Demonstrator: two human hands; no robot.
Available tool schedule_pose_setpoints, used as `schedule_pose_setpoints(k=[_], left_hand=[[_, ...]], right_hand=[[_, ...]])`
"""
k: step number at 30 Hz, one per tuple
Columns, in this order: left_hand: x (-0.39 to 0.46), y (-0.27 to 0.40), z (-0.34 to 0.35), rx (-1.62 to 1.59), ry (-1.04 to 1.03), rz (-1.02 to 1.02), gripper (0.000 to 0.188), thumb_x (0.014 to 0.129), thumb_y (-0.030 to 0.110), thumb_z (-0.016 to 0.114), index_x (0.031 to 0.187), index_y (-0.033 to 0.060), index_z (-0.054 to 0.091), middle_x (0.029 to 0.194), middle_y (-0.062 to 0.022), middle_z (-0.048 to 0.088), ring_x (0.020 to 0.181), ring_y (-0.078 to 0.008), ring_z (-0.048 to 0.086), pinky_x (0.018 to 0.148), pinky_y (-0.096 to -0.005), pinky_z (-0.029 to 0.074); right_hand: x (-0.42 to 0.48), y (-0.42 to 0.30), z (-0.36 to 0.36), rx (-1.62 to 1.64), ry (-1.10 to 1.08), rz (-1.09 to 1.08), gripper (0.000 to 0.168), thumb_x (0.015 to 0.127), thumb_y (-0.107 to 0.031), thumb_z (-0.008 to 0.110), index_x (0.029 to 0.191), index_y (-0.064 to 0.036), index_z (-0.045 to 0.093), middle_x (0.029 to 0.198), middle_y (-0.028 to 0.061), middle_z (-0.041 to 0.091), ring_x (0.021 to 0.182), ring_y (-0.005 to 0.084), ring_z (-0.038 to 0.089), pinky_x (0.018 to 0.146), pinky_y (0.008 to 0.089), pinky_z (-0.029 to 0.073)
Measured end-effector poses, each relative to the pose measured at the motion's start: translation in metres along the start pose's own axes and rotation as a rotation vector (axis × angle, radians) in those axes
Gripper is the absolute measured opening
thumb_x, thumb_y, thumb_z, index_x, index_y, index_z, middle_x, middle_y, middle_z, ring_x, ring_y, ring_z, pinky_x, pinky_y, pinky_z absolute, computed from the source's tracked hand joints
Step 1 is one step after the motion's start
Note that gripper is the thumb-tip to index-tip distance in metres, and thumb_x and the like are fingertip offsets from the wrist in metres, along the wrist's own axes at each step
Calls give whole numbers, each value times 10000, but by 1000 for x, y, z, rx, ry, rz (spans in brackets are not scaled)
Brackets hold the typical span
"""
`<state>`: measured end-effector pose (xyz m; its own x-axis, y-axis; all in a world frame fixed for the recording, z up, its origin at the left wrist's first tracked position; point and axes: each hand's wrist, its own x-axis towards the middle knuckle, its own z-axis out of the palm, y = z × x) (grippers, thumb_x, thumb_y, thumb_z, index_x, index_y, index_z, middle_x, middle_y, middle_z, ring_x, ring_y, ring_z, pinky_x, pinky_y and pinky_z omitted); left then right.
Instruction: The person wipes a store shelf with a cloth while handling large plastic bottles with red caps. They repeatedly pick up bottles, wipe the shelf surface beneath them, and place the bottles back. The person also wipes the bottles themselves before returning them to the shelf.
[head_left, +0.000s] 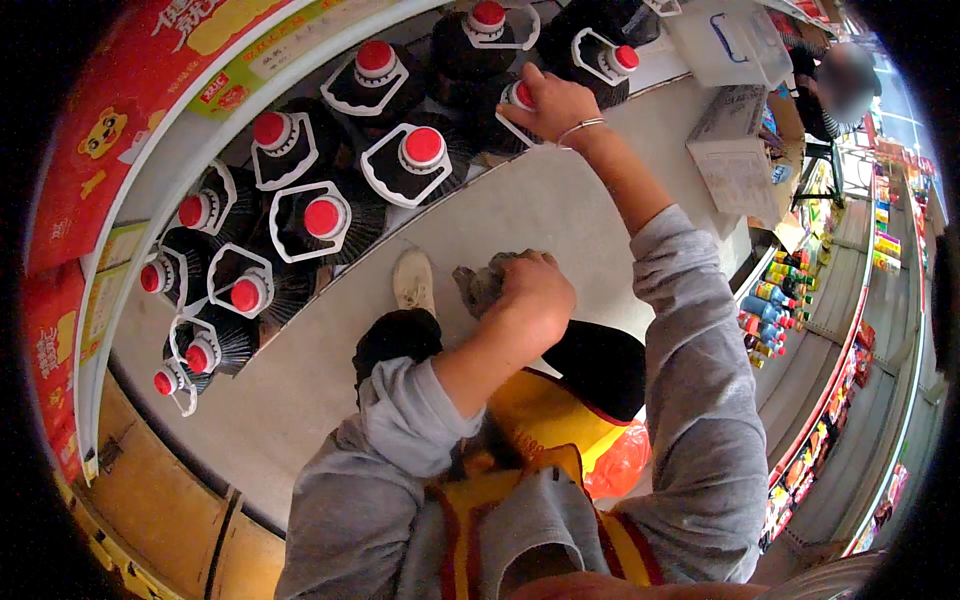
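Large dark bottles with red caps and white plastic carry handles stand in rows on a low shelf; one bottle's red cap (422, 145) faces up near the shelf's front edge. My right hand (559, 105) is at the cap and neck of a bottle further right, thumb and fingers around the red cap (523, 95). My left hand (536, 289) is closed around a crumpled grey cloth (480, 285) above the floor, in front of my body. Another bottle's red cap (626, 57) shows just beyond my right hand.
A clear plastic bin (724, 45) sits above a cardboard box (727, 150) at the upper right. Shelves with drink bottles (772, 300) and packets run down the right. A person (825, 82) is at the far right. A red printed banner (82, 150) lines the left.
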<state>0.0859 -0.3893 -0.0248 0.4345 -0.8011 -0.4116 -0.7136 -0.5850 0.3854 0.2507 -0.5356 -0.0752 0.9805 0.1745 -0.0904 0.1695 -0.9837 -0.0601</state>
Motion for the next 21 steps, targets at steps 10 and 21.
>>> schedule_pose_setpoints(k=[10, 21], left_hand=[[-2, -4, 15, -15, 156, -7, 195, 735, 197, 576, 841, 54, 654, 893, -121, 594, 843, -274, 577, 647, -383, 491], [-7, -14, 2, -20, 66, -76, 253, 798, 261, 509, 904, 76, 645, 897, -124, 585, 876, -294, 550, 720, -423, 432]], right_hand=[[52, 5, -45, 122, -31, 74, 630, 759, -567, 527, 1144, -69, 508, 1043, 169, 588, 951, 325, 569, 848, 368, 429], [137, -9, 18, 67, 63, 86, 577, 764, -579, 484, 1169, -168, 497, 1054, 89, 610, 976, 311, 577, 847, 413, 451]])
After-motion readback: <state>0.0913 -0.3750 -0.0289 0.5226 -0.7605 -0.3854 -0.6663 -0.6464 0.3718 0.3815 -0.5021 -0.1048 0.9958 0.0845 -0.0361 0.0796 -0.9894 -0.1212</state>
